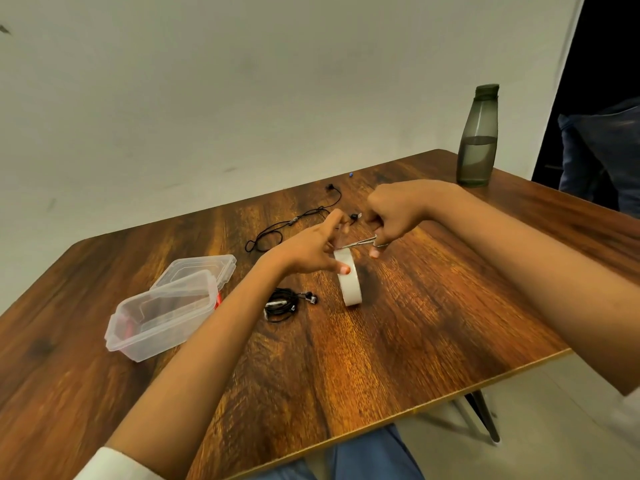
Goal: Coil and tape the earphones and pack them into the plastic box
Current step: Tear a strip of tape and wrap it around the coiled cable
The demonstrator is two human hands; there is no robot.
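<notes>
The coiled earphones are lying flat mid-table, in neither hand, just nearer than the left wrist, buds pointing toward the right edge at the tape roll. The loose earphones are sprawling beyond the hands, cable running from the far edge down toward the left edge, not held. The tape roll is standing on its rim just right of the coil. The left hand is gripping its top, thumb on the face, index finger sticking out straight. The right hand is curling tight around the scissors, tips pointing left over the roll; blades blurred. The plastic box is sitting open by the left edge, lid behind it, touching. A bottle is standing at the far right corner.
</notes>
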